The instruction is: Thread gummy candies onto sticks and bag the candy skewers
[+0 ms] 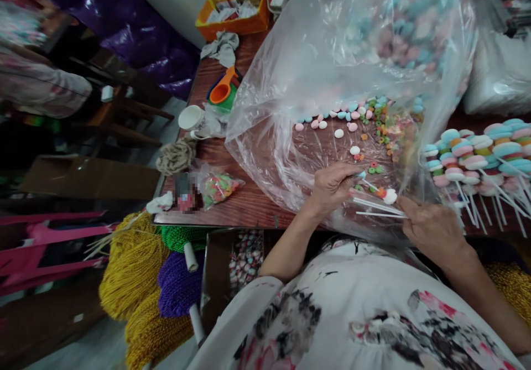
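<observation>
Left hand [334, 188]: in front of the near edge of the big clear bag [277, 88], closed, thumb and fingertips pinching a small blue candy [362, 175] at the tip of a white stick.
Right hand [433, 229]: by the bag's near right corner, curled shut around the ends of several bare white sticks [375, 204], which point toward the left hand; how each finger sits cannot be made out.
Stick in work [370, 185]: slanting between the two hands, just in front of the bag, with an orange piece [380, 192] and a white candy [390, 196] at its right end, close to the right fingertips.
Loose candies [339, 133]: pink, white and blue, scattered at the bag's near side, with a blurred heap showing through its far part.
Ring candies [375, 168]: green and orange, some near the left fingertips, more at the bag's near right.
Finished-looking candy sticks [477, 149]: piled right of the bag, white ends toward the person.
Small bag [219, 186]: left of the big bag, holding green and orange rings.
Mug [191, 118] and orange scoop [220, 90]: left of the big bag, on the wooden table [259, 212].
</observation>
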Available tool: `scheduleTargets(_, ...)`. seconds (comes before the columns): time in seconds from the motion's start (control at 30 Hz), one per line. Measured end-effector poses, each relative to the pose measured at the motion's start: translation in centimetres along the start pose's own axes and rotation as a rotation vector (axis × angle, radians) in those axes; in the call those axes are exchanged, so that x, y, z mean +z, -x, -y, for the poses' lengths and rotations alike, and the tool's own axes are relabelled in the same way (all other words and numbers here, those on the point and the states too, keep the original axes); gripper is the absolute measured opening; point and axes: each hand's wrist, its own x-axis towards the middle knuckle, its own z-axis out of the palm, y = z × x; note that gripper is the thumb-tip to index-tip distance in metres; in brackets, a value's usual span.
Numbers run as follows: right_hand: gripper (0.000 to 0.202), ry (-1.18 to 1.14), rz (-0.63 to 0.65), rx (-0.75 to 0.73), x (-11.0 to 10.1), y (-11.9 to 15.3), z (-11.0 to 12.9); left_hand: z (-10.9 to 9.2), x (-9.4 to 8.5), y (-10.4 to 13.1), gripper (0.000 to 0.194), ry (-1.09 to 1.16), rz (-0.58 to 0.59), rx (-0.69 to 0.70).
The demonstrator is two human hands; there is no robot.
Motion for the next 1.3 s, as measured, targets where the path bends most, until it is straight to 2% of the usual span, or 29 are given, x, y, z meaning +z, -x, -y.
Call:
scheduleTargets(0.13, 0.025, 0.068, 0.022, 0.025, -0.9, 0.0, 0.3, -0.2, 0.0, 0.3, 0.019, -0.132, 0.114, 0.086)
scheduleTargets(0.2, 0.028, -0.007, -0.024, 0.015, -0.7, 0.0, 0.4, -0.2, 0.2, 0.6, 0.019, -0.141, 0.071, 0.09)
scheduleTargets(0.27, 0.029, -0.132, -0.059, -0.003, -0.1, 0.2, 0.8, -0.2, 0.6, 0.9, 0.019, -0.139, -0.023, 0.112)
scheduleTargets(0.4, 0.04, -0.504, -0.081, -0.074, 1.3, 0.2, 2.9, -0.4, 1.5, 1.1, 0.019, -0.155, -0.172, 0.165)
scheduleTargets(0.5, 0.043, -0.745, -0.066, -0.114, 2.1, -0.1, 4.3, -0.6, 1.9, 1.0, 0.023, -0.18, -0.171, 0.205)
scheduleTargets(0.6, 0.04, -0.819, -0.08, -0.077, 2.2, -0.4, 4.2, -0.5, 1.8, 0.7, 0.025, -0.22, -0.137, 0.279)
scheduleTargets(0.63, 0.038, -0.809, -0.121, -0.044, 2.1, -0.5, 3.8, -0.3, 1.7, 0.6, 0.026, -0.217, -0.136, 0.257)
scheduleTargets(0.7, 0.034, -0.758, -0.222, 0.02, 1.8, -0.6, 2.8, 0.1, 1.4, 0.5, 0.035, -0.13, -0.145, 0.123)
scheduleTargets(0.8, 0.03, -0.663, -0.296, 0.041, 1.3, -0.7, 1.7, 0.6, 1.4, 0.4, 0.049, 0.177, -0.175, -0.121)
scheduleTargets(0.9, 0.035, -0.619, -0.252, 0.013, 1.2, -0.8, 1.9, 0.6, 1.7, 0.4, 0.033, 0.393, -0.244, -0.227)
scheduleTargets(1.0, 0.039, -0.606, -0.245, 0.004, 1.5, -0.8, 2.4, 0.1, 1.9, 0.7, 0.024, 0.396, -0.272, -0.231)
scheduleTargets(1.13, 0.039, -0.626, -0.271, 0.002, 2.1, -0.8, 2.7, -0.3, 2.8, 2.0, 0.028, 0.259, -0.295, -0.151)
scheduleTargets(1.3, 0.039, -0.788, -0.207, -0.03, 2.5, -0.5, 3.8, 0.0, 4.3, 3.3, 0.035, 0.182, -0.381, -0.101)
